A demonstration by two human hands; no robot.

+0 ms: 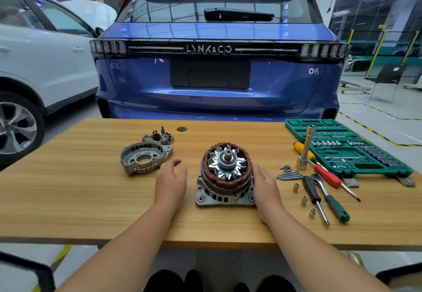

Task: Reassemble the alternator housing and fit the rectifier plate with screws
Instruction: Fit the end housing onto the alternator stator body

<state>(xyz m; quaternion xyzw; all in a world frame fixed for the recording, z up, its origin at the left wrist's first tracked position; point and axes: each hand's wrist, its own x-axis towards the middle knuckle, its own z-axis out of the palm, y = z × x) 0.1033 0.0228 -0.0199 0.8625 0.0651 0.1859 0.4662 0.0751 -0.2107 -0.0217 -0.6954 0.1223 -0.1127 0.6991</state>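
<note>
The alternator body (225, 175) is sitting mid-table (91, 200) with its copper windings facing up, the right hand (266, 185) is resting flat-fingered against its side, the left hand (171, 178) is hovering spread and empty beside it, and the loose end cover (145, 158) is lying further left.

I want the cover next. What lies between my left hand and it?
Only bare table lies between the left hand and the cover, per the head view.
</note>
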